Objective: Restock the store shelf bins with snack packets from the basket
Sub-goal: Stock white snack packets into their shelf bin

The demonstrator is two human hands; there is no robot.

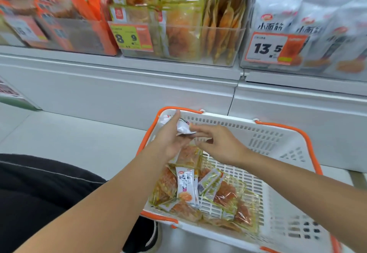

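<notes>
Left hand [170, 139] over basket's far left corner, grip closed round white packet [183, 127]; packet crumpled, print unreadable. Right hand [220, 143] just beside it, fingers straight and loose, holding nothing. Basket [278, 137], white with orange rim, near right corner cut off by frame edge. Loose packets [198, 191] heaped along basket's left side, overlapping, count unclear; one white among orange ones. Three clear bins [208, 40] on shelf [119, 78] above, left one blurred. Two price tags [276, 48] readable.
</notes>
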